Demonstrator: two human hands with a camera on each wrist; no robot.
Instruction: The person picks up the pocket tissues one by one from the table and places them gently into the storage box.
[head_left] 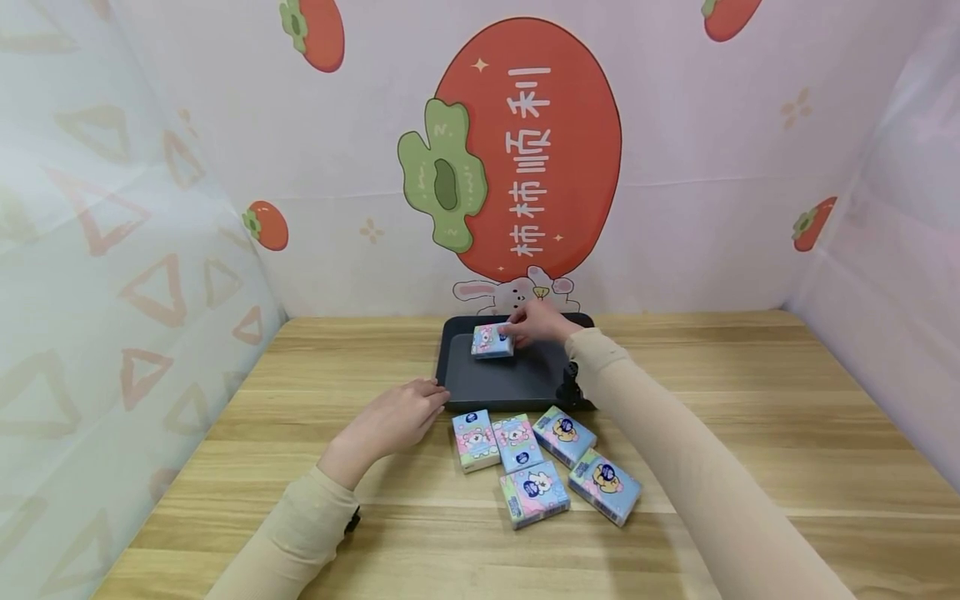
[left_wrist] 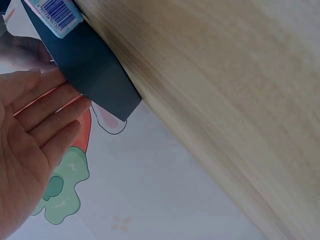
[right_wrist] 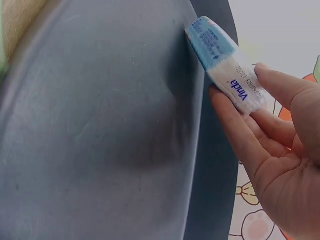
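Fingers (right_wrist: 240, 131) of your right hand (head_left: 538, 322) pinch a tissue pack (head_left: 491, 342) over the tray (head_left: 502, 385); left hand (head_left: 397, 414) touches tray edge, fingers extended.

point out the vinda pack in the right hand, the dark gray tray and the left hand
Vinda tissue pack (right_wrist: 225, 65), right wrist view, printed side
Dark gray tray (head_left: 495, 381), head view, bare floor
Left hand (head_left: 396, 415), head view, back of hand
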